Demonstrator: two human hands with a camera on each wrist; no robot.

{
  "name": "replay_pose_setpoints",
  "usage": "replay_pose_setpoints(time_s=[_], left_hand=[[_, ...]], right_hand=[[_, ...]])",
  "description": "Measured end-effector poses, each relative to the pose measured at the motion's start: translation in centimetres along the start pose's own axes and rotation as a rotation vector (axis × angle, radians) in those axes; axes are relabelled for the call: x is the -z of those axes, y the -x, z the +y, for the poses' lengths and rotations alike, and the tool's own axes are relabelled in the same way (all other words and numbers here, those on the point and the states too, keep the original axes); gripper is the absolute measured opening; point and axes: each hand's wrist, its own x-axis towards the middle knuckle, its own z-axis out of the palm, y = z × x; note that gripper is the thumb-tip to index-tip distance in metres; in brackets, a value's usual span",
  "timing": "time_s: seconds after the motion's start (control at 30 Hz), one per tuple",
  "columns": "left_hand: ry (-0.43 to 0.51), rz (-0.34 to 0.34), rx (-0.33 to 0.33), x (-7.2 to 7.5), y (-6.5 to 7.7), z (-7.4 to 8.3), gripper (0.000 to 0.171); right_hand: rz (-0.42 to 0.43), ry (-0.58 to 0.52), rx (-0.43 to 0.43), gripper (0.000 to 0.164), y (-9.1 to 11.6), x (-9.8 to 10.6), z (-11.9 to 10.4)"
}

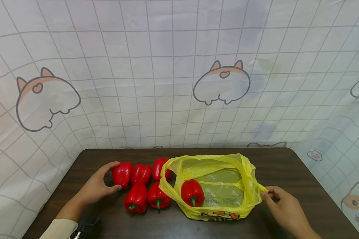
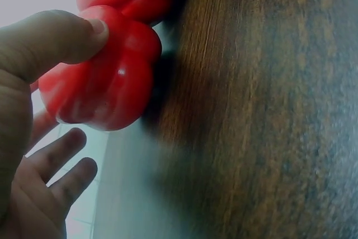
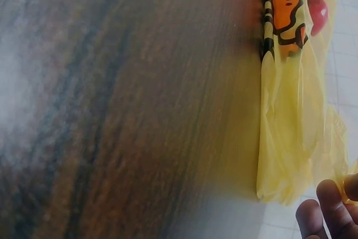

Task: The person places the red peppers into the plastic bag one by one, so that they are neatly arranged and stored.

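Note:
My left hand [image 1: 99, 185] has thumb and fingers on either side of the leftmost red bell pepper [image 1: 122, 175]. In the left wrist view the thumb lies on that pepper [image 2: 106, 82], while two other fingers hang free below it. A yellow plastic bag [image 1: 218, 214] stands with its mouth spread wide. Its right edge is pinched by my right hand [image 1: 284, 207] between thumb and fingers. Inside the bag, toward its left, lies one red bell pepper [image 1: 192, 192] with a green stem; it shows faintly through the bag in the right wrist view.
Between the left hand and the bag sit several more red bell peppers [image 1: 136, 198], close together on the dark wooden table [image 1: 173, 229]. A patterned white cloth [image 1: 161, 99] hangs behind the table's back edge.

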Motion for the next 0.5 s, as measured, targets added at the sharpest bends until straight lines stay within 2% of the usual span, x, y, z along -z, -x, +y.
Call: replay_pose_setpoints(time_s=[0.3, 0.5], left_hand=[[-0.003, 0.006, 0.015, -0.16, -0.03, -0.32, 0.084], [-0.021, 0.044, 0.014, -0.19, 0.09, -0.48, 0.083]], right_hand=[[0.004, -0.002, -0.003, 0.048, 0.00, -0.03, -0.16], [0.003, -0.004, -0.006, 0.048, 0.00, 0.00, -0.20]])
